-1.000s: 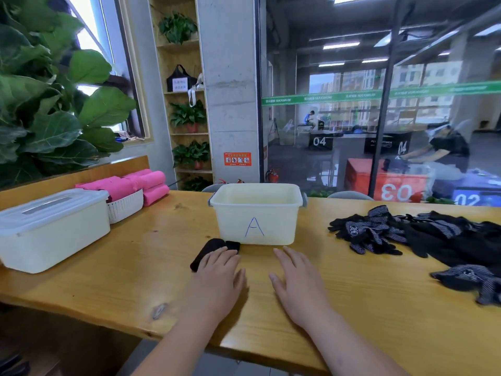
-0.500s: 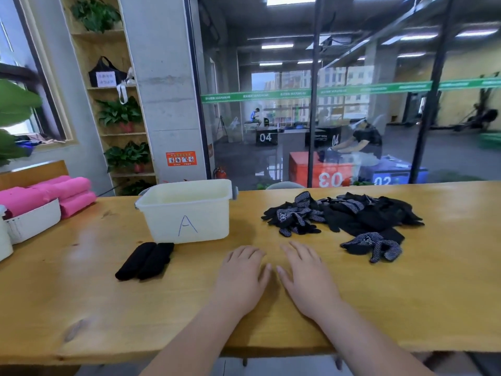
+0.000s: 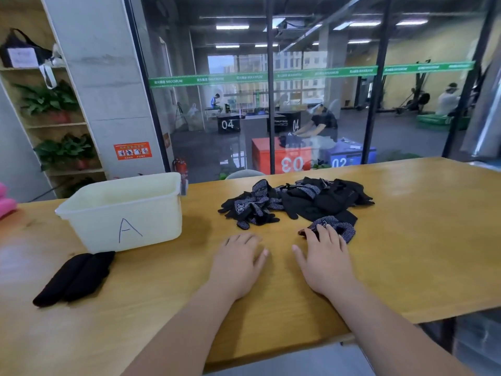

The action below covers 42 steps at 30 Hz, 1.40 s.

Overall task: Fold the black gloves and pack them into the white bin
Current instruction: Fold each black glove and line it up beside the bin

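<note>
Black gloves [image 3: 298, 203] lay in a loose heap on the wooden table [image 3: 406, 240], just beyond both hands, and the nearest glove [image 3: 329, 226], a patterned one at the heap's front edge, sat under the fingertips of the right hand [image 3: 324, 260]. That hand was flat, palm down, its fingers spread apart and resting on the glove rather than closed round it; it looked like the start of drawing one glove out of the heap toward the clear stretch of table in front, where there was room to fold. The left hand [image 3: 238, 263] lay flat and empty on the bare wood, just beside the right, fingers loosely together, probably waiting to help smooth the glove.

The white bin [image 3: 122, 213], marked with an A, stood to the left of the left hand and a little beyond it, near enough to reach for packing. Its inside was hidden behind the near wall, so whether anything was packed could not be told.

A folded black pair [image 3: 74, 278] lay on the table in front of the bin, well to the left of the left hand, apparently done but not yet packed.

How many gloves the tangled heap held could not be made out.
</note>
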{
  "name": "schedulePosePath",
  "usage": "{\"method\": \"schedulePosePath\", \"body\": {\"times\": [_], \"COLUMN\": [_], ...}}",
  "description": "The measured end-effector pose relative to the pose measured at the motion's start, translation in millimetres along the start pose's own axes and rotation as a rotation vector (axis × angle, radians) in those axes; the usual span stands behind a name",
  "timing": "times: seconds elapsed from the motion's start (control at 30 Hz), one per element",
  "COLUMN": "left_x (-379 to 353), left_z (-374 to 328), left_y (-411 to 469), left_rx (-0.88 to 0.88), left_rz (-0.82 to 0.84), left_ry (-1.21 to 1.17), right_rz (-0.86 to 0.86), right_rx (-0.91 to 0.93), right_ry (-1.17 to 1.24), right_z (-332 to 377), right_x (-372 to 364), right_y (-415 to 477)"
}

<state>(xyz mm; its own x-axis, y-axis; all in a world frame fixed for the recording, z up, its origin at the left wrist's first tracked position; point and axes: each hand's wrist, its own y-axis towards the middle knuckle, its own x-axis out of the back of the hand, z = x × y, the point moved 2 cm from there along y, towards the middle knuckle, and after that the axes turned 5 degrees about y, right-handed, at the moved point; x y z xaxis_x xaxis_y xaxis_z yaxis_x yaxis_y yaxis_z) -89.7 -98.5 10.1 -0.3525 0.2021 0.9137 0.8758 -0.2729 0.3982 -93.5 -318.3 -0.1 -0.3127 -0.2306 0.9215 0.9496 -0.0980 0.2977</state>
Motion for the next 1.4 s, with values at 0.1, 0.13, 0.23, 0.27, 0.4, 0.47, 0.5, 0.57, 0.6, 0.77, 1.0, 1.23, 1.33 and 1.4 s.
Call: {"method": "schedulePosePath", "body": {"times": [0.1,0.13,0.23,0.27,0.4,0.47,0.5,0.57,0.6,0.77,1.0,1.23,1.33,1.4], "left_x": [-7.7,-8.3,-9.4,-9.7,-13.1,-12.7,-12.1,-11.2,-10.8,-8.1,-5.4,-9.0,-9.8,-10.6], "left_z": [5.3,4.7,3.0,3.2,4.0,3.9,4.2,4.8,5.0,2.6,-2.1,0.5,1.6,2.3], "left_y": [-0.3,0.2,0.9,0.6,0.0,-0.4,-0.8,-1.8,-2.5,-3.9,-7.1,-5.0,-3.9,-2.6], "left_rx": [0.058,0.053,0.029,0.029,0.024,0.021,0.023,0.022,0.019,-0.043,-0.139,-0.056,-0.041,-0.027], "left_rz": [-0.006,-0.016,-0.024,-0.024,-0.025,-0.023,-0.021,-0.026,-0.031,-0.106,-0.087,-0.057,-0.046,-0.036], "left_ry": [-0.061,-0.057,-0.045,-0.048,-0.053,-0.056,-0.062,-0.073,-0.077,-0.121,-0.142,-0.117,-0.112,-0.104], "right_rz": [0.024,0.012,-0.010,-0.012,-0.092,-0.129,-0.117,-0.059,-0.054,-0.072,-0.003,-0.143,-0.115,-0.057], "right_rx": [-0.019,-0.005,0.085,0.133,0.255,0.169,0.102,0.018,0.024,0.229,0.155,0.118,0.182,0.220], "right_ry": [-0.021,-0.033,-0.030,0.007,0.110,0.108,0.106,0.083,0.065,0.154,0.005,-0.165,-0.158,-0.116], "right_z": [1.3,2.6,8.1,10.5,13.4,7.8,4.7,2.2,3.4,14.7,9.8,13.6,17.6,22.3], "right_x": [-7.3,-6.4,-1.3,0.0,1.8,-0.3,-2.1,-4.6,-4.4,5.7,-1.8,-2.6,-1.3,-1.6], "right_y": [2.0,1.0,-1.9,-1.9,-2.9,-2.0,-1.6,-1.2,-1.8,-6.5,-2.9,-6.7,0.9,11.0]}}
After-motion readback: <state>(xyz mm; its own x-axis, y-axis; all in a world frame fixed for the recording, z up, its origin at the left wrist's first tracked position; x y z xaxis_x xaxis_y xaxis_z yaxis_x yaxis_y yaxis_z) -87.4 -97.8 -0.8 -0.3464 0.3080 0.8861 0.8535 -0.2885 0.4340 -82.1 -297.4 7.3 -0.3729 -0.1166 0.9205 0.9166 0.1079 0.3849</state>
